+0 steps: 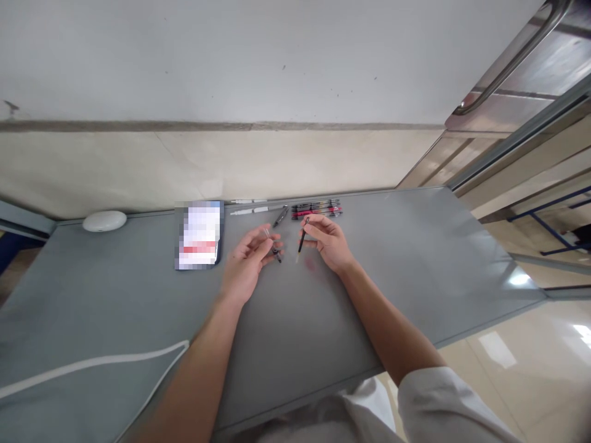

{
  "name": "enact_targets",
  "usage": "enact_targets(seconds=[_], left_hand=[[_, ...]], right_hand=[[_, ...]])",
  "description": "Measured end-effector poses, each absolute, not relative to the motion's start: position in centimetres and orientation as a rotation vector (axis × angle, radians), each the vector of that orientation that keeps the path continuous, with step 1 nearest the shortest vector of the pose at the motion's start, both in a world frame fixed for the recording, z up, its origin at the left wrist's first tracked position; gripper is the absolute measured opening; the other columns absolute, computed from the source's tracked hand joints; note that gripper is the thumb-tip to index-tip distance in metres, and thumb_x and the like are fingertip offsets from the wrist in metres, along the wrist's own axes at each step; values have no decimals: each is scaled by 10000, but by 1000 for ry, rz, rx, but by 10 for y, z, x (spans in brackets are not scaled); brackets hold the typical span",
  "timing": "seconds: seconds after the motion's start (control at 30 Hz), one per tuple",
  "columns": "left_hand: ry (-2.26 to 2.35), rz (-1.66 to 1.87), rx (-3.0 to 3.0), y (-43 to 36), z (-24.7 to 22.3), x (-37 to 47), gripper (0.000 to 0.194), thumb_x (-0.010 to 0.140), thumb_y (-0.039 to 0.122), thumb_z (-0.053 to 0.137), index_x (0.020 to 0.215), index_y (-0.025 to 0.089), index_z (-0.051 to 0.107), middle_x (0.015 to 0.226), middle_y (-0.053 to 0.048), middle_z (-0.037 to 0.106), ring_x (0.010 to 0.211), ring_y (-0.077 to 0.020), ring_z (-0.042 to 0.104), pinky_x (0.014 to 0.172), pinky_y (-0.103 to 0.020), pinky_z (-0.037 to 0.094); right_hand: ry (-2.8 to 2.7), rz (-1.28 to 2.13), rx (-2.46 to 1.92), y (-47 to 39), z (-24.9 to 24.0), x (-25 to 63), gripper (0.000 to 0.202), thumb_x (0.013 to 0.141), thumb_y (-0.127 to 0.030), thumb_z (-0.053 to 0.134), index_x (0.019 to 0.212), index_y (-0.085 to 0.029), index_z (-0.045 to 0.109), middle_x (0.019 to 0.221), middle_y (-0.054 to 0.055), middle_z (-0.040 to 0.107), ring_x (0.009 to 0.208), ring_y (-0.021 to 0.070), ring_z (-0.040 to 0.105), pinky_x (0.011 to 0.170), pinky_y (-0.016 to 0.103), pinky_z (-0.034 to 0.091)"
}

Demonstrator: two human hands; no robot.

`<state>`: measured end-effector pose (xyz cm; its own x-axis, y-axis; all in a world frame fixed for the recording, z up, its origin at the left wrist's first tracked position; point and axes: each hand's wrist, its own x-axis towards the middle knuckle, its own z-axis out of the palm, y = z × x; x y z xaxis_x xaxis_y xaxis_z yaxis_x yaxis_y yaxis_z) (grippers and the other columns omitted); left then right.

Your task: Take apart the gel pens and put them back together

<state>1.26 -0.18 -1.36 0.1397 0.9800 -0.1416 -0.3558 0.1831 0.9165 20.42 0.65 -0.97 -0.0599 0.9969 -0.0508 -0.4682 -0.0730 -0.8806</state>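
Between the thumb and fingers of my left hand (250,258) is a clear pen barrel (266,234) with a dark end, tilted down to the right. My right hand (327,241) pinches a slim black pen part (301,240) with a pale lower tip, held nearly upright. The two parts are apart, above the grey table. Just beyond my hands lie a dark grey pen (280,216), white pens (252,210) and several black and pink pens (317,212) in a row.
A lit phone or tablet (201,237), its screen blurred, lies left of my left hand. Farther left is a white oval case (104,221). A white cable (92,364) crosses the near left of the grey table (295,369). A wall stands behind the table.
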Motion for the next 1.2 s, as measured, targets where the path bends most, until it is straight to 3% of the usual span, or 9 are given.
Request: enact_targets(seconds=[0.53,1.2], left_hand=[[809,1072,636,-2,-6,10,284,765,182,740,1042,198,681,965,-29,696,842,-179,674,786,-403,596],[1026,1181,955,-4,-13,13,363,744,284,767,1091,237,667,1015,-33,694,871,-173,684,768,-316,584]], right_hand=[[-806,1552,-856,5,-11,205,222,698,-330,765,878,-260,656,931,-18,626,776,122,620,693,301,584],[-880,1447,-882,5,-10,204,178,703,-323,753,836,-261,651,925,-12,597,745,114,577,664,278,553]])
